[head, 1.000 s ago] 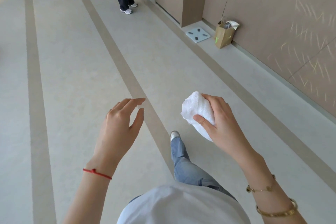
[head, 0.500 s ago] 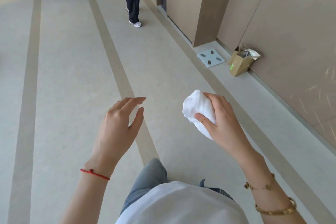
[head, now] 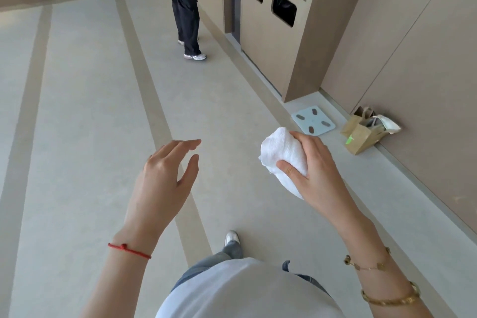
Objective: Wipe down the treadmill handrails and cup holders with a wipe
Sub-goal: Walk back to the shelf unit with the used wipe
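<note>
Pale striped floor [head: 77, 137], tan wall panels [head: 413, 59]

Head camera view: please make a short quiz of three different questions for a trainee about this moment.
1. True or false: the left hand holds the white cloth.
2. What lies on the floor between the bin cabinet and the paper bag? A) scale B) shoe C) bottle
3. Fill in: a treadmill is ____ in this view.

Key: 1 false, the right hand grips it; 2 A, the scale; 3 not visible.
</note>
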A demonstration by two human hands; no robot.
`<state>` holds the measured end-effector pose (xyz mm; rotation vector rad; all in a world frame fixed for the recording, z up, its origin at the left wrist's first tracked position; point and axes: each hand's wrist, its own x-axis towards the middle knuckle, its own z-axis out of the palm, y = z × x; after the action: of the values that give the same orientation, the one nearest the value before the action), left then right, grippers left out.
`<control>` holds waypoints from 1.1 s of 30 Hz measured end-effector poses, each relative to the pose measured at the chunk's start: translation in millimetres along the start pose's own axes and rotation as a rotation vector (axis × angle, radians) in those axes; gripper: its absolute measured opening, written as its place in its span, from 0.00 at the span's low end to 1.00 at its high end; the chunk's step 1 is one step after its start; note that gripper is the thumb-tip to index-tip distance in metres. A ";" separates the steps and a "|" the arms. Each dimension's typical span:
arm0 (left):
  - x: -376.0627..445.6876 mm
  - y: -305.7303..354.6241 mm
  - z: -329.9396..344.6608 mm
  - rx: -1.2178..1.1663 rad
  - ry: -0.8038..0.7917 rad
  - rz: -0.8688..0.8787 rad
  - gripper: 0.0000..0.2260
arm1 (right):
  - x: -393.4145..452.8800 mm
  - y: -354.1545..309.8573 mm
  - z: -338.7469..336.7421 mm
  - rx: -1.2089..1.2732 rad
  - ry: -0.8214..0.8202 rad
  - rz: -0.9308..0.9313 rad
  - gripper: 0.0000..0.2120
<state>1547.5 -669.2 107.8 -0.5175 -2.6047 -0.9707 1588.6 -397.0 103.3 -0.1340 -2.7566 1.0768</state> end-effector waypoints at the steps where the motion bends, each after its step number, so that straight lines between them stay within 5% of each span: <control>1: 28.0 -9.3 4.2 0.000 -0.009 0.002 0.11 | 26.1 -1.1 2.6 0.001 0.011 0.005 0.26; 33: 788.8 -246.8 247.0 -0.053 -0.209 0.124 0.12 | 781.6 92.8 76.3 -0.049 0.114 0.186 0.26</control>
<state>701.5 -500.9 112.7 -0.8252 -2.6945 -0.9956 809.3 -263.7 89.3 -0.4528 -2.7101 1.0094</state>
